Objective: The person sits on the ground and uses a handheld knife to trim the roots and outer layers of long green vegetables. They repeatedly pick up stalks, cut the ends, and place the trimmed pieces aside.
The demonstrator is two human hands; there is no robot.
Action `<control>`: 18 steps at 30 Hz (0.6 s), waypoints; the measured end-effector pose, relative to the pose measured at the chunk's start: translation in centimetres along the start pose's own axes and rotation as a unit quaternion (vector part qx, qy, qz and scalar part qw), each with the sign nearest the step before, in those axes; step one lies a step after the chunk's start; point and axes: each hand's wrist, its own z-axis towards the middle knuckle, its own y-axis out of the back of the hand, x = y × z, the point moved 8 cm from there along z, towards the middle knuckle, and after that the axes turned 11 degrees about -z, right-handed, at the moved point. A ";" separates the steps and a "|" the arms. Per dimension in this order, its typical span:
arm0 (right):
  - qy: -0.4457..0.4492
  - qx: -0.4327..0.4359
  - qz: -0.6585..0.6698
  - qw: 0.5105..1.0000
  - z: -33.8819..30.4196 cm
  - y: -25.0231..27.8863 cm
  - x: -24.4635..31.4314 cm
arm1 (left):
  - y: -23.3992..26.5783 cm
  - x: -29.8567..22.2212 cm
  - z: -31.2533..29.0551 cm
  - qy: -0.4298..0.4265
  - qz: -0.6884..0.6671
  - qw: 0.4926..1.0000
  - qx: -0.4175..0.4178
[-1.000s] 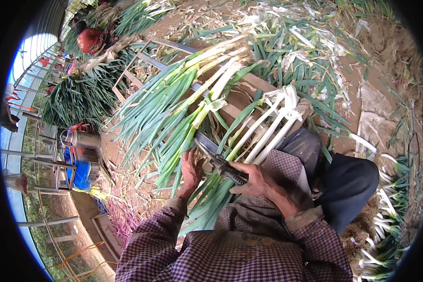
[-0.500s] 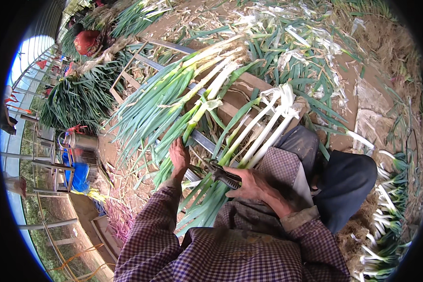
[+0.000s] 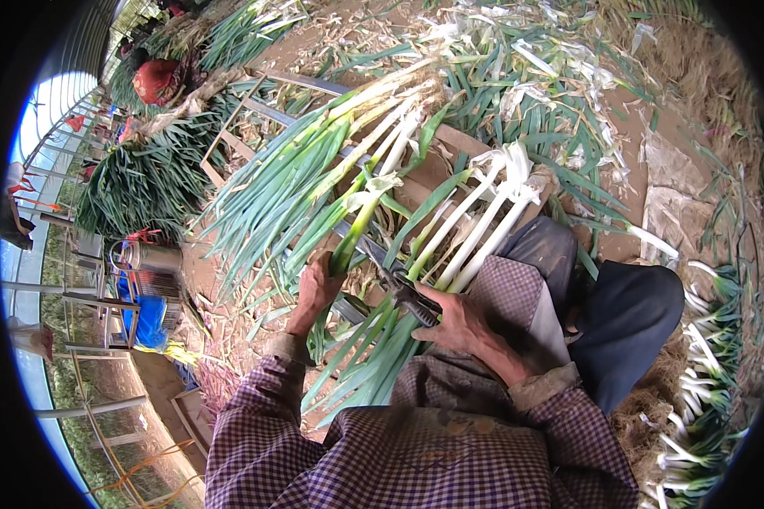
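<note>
My left hand (image 3: 316,288) is closed round the leafy part of one long green onion (image 3: 358,227), whose loose pale skin hangs near its middle. In my right hand (image 3: 465,332) is a pair of dark pruning shears (image 3: 409,297), its blades pointing up and left toward that stalk. Beside the shears, several peeled green onions (image 3: 481,237) lie with white ends away from me and leaves running down over my lap. Farther off, a pile of unpeeled green onions (image 3: 289,187) with rooty, dirty ends rests across a metal and wood frame (image 3: 267,110).
Trimmed leaves and skins (image 3: 518,102) litter the ground ahead. White-stemmed green onions (image 3: 700,365) lie in a row at the right. Bundled green onions (image 3: 136,187), a metal pot (image 3: 148,256) and a blue bag (image 3: 150,318) stand left. Another person in red (image 3: 156,81) is far left.
My left hand has gone from fingers stretched along the leaves to a grip round one stalk. The shears in my right hand have shifted slightly up and right.
</note>
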 end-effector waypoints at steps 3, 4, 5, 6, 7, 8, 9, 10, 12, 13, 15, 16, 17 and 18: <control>-0.020 0.004 0.014 1.000 1.2 0.6 -0.2 | 0.4 -1.6 -0.7 0.005 0.018 1.000 0.010; -0.024 0.001 0.017 1.000 1.4 0.6 -0.4 | 0.3 -1.8 -0.7 0.010 0.028 0.999 0.020; -0.004 -0.047 0.018 0.999 2.0 0.8 -0.8 | 0.4 -2.0 -0.7 0.002 0.004 1.000 0.016; -0.017 -0.044 0.032 0.998 2.2 0.5 -1.6 | 0.3 -1.9 -0.8 -0.009 0.002 1.000 0.016; -0.025 -0.035 0.049 0.998 3.0 0.6 -1.5 | 0.6 -1.3 -1.2 -0.014 0.004 1.000 0.012; -0.038 -0.030 0.063 0.997 3.6 1.0 -1.7 | 0.6 -1.3 -1.3 -0.023 0.003 1.000 0.011; -0.019 -0.054 0.065 0.996 4.6 1.2 -2.4 | 0.5 -1.1 -1.4 -0.013 -0.002 1.000 0.020; -0.026 -0.094 0.050 0.994 5.3 1.8 -3.5 | 0.1 -1.2 -1.1 -0.008 -0.010 0.999 0.032; -0.070 -0.073 0.091 0.991 7.1 3.0 -4.3 | 0.0 -1.3 -1.2 0.011 -0.030 0.998 0.047; -0.080 -0.099 0.063 0.990 7.8 3.9 -4.8 | -0.1 -1.8 -1.4 0.021 -0.047 0.997 0.053; -0.083 -0.116 0.047 0.989 8.5 4.8 -5.6 | -0.9 -1.5 -1.2 0.041 -0.087 0.993 0.073; -0.076 -0.128 0.038 0.988 8.7 5.0 -4.9 | -0.7 -1.4 -1.5 0.043 -0.094 0.992 0.072; -0.080 -0.085 0.045 0.992 8.2 4.4 -4.7 | -0.5 -1.5 -1.6 0.044 -0.101 0.991 0.071; -0.064 -0.072 0.044 0.994 7.2 4.0 -4.1 | -0.4 -1.5 -1.7 0.044 -0.108 0.991 0.071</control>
